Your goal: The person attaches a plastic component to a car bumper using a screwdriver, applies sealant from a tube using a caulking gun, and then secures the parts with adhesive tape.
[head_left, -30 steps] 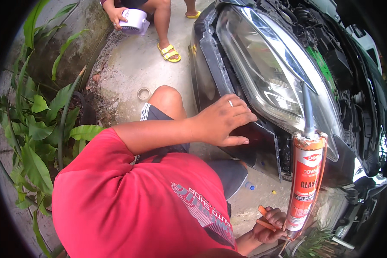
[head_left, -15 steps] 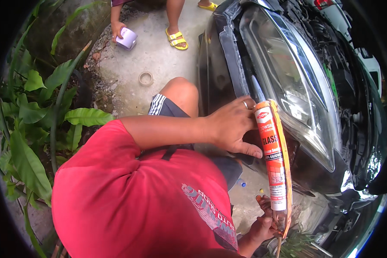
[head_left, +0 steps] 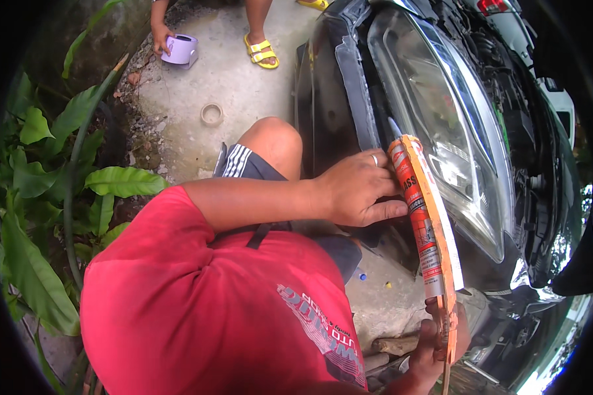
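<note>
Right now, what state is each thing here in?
Left hand: thumb at the sealant cartridge
Right hand: closed on the caulking gun
Caulking gun: loaded
Sealant cartridge: tilted, nozzle by the headlight
Headlight: seemingly unlit
Engine bay: uncovered
Tape roll: lying flat
Purple device: in another person's hand

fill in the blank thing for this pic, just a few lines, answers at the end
The right hand grips the rear end of a caulking gun whose frame is ____.
The left hand wears a ____ on one finger.
The other person's sandal beside the car is coloured ____.

Missing words: orange; ring; yellow
</note>
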`<state>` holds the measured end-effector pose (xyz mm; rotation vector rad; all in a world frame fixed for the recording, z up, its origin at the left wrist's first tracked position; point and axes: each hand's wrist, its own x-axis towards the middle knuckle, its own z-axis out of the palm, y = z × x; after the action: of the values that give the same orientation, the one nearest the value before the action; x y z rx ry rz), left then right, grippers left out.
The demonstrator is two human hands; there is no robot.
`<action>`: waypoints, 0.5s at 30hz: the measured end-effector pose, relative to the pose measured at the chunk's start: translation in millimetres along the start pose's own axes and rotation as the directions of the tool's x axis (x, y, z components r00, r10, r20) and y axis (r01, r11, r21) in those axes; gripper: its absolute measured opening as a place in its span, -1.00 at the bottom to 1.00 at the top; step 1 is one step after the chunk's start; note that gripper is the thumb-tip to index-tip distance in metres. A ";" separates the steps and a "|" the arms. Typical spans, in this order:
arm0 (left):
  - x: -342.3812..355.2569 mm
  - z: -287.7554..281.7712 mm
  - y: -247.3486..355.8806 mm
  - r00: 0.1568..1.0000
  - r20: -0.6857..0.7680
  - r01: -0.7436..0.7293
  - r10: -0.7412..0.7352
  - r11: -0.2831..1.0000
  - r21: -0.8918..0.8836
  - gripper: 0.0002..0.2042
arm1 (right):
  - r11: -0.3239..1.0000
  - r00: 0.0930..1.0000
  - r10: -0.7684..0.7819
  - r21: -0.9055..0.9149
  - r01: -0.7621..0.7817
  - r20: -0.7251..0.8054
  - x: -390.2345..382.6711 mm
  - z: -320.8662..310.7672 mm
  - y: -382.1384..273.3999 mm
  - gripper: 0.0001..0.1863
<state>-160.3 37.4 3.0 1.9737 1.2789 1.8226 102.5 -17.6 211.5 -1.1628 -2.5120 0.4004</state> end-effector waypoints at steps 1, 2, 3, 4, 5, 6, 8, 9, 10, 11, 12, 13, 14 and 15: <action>-1.5 -1.3 -1.0 1.000 0.008 0.019 -0.019 1.000 -0.012 -0.54 | 1.000 1.000 -0.003 -0.030 0.004 0.029 4.9 -2.3 -3.1 -0.53; -2.5 -1.5 -2.3 1.000 -0.006 0.017 -0.018 1.000 -0.023 -0.54 | 0.998 0.998 -0.005 -0.060 0.009 0.058 10.1 -4.4 -7.3 -0.52; -3.3 -0.7 -3.1 1.000 -0.018 0.016 -0.016 0.999 -0.033 -0.54 | 0.993 0.996 -0.010 -0.114 0.020 0.085 16.1 -6.7 -13.5 -0.56; -4.3 -0.5 -3.7 0.999 -0.031 0.013 -0.015 0.999 -0.043 -0.54 | 0.989 0.995 -0.022 -0.144 0.036 0.099 22.0 -6.0 -17.4 -0.57; -5.9 -0.9 -4.1 0.999 -0.020 0.025 -0.026 0.999 -0.045 -0.54 | 0.983 0.993 -0.034 -0.174 0.053 0.112 27.7 -4.6 -20.7 -0.58; -7.4 -1.6 -4.8 0.999 -0.012 0.037 -0.038 0.998 -0.048 -0.54 | 0.976 0.991 -0.046 -0.206 0.072 0.126 32.4 -3.7 -24.4 -0.59; -9.2 -2.5 -5.4 0.998 -0.024 0.052 -0.054 0.996 -0.071 -0.53 | 0.975 0.988 -0.045 -0.210 0.076 0.147 38.0 -0.7 -30.4 -0.61; -9.4 -3.0 -4.8 0.998 -0.041 0.052 -0.056 0.994 -0.093 -0.53 | 0.973 0.987 -0.063 -0.210 0.094 0.150 39.7 2.3 -32.4 -0.62; -9.2 -3.3 -4.4 0.996 -0.059 0.052 -0.059 0.992 -0.115 -0.53 | 0.971 0.985 -0.081 -0.210 0.113 0.153 42.0 4.6 -33.7 -0.63; -9.4 -1.7 -5.5 0.996 -0.088 0.025 -0.034 0.995 -0.100 -0.53 | 0.955 0.973 -0.136 -0.235 0.179 0.188 45.6 4.8 -33.9 -0.63; -9.7 0.9 -7.3 0.993 -0.115 -0.001 -0.009 0.997 -0.082 -0.53 | 0.945 0.968 -0.136 -0.267 0.191 0.210 48.9 5.7 -32.2 -0.63; -9.7 2.0 -8.6 0.990 -0.143 -0.027 0.017 0.998 -0.063 -0.54 | 0.932 0.963 -0.135 -0.299 0.203 0.232 52.3 6.6 -30.5 -0.62; -10.9 0.9 -9.3 0.992 -0.122 -0.026 0.016 0.997 -0.075 -0.54 | 0.918 0.958 -0.133 -0.331 0.216 0.254 55.4 7.5 -30.0 -0.61; -11.2 -4.3 -8.3 0.995 -0.098 -0.024 0.015 0.996 -0.088 -0.55 | 0.933 0.960 -0.103 -0.310 0.184 0.261 57.5 12.0 -32.9 -0.62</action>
<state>-166.7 33.3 -9.5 1.8794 1.1862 1.9717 40.5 5.0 224.3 -1.0865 -2.9431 0.0810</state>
